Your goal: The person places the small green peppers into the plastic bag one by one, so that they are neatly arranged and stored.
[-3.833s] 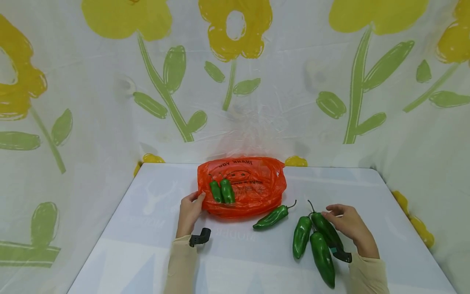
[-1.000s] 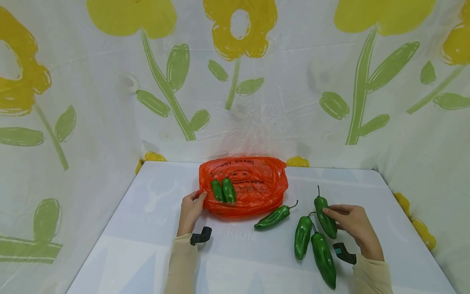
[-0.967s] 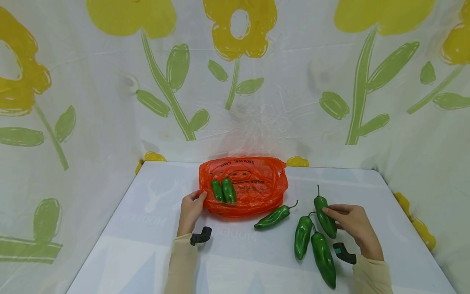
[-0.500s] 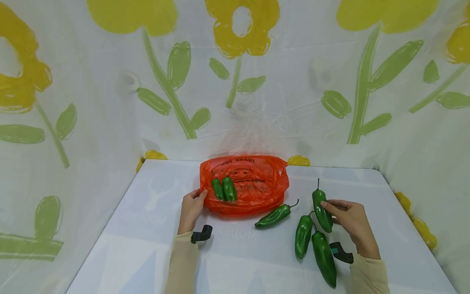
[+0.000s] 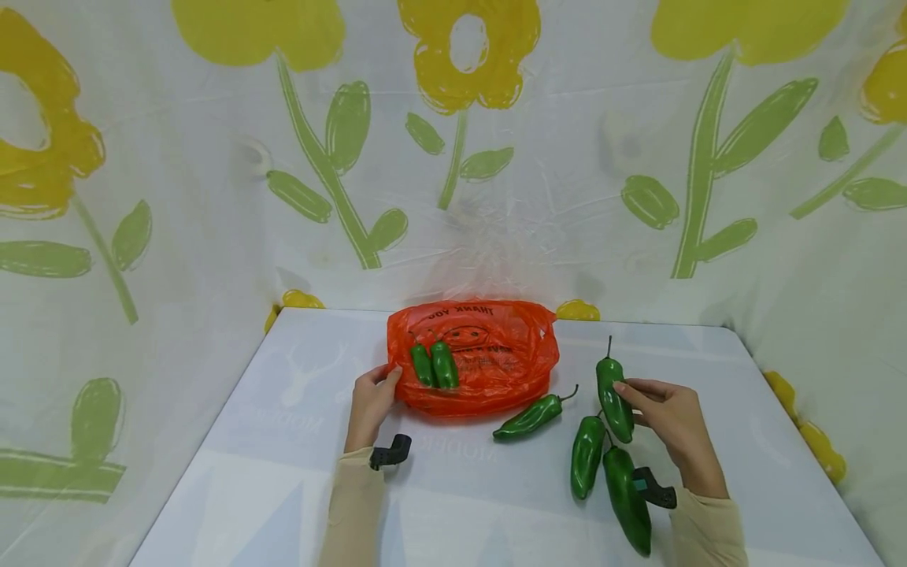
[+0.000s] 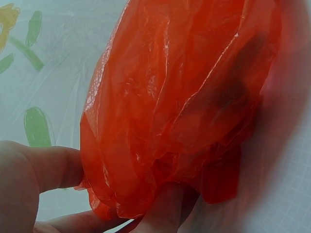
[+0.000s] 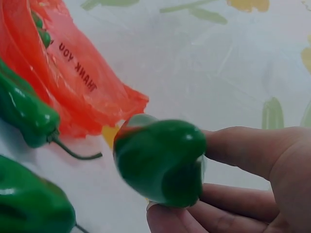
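My right hand [image 5: 669,417] pinches a green pepper [image 5: 612,398] between thumb and fingers, its stem pointing away from me. In the right wrist view the held pepper [image 7: 160,162] is seen end-on. My left hand [image 5: 372,402] grips the left edge of a red plastic bag [image 5: 496,394]; the left wrist view shows thumb and fingers on its crumpled film [image 6: 141,145]. Inside the bag's mouth lie two green peppers [image 5: 444,366]. A loose green pepper [image 5: 527,419] rests just in front of the bag. Two more, a shorter pepper [image 5: 586,457] and a longer pepper [image 5: 627,504], lie below my right hand.
The white table [image 5: 453,504] has faint printed lettering and shapes. Behind it hangs a white curtain [image 5: 538,197] with yellow flowers and green leaves, which also closes off both sides. The bag sits near the table's back edge.
My right hand first reached the pepper beside the other two, then took hold of it, lifted it and carried it slightly left and away from me. My left hand stays on the bag.
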The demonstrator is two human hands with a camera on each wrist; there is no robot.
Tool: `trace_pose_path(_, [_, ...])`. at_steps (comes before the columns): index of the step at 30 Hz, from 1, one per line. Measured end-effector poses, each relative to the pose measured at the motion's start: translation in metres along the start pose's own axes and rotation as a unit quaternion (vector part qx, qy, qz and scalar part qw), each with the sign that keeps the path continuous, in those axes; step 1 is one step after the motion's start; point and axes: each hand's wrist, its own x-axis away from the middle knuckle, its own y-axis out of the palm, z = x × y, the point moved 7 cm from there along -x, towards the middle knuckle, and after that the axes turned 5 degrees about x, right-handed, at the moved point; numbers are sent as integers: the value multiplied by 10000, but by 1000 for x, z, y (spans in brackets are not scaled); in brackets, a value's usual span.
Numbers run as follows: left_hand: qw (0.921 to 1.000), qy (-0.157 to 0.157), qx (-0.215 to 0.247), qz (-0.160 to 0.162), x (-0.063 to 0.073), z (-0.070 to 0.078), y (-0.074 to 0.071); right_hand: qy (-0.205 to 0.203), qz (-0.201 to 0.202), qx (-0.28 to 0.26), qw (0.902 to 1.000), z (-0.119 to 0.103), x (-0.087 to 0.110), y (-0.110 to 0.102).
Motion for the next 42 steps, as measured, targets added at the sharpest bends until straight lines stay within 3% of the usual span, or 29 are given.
trace_pose_path(24, [10000,-42,-18,-7,1,1,-1,-314,-76,-295,9990,-53,-15,29])
trace_pose_path(34, [9998,182,-50,29,2,2,-2,-579,-273,-618,9960,-74,-22,46])
trace_pose_path(42, [9998,185,23,35,0,2,-2,-697,-384,-741,9941,-89,-29,58])
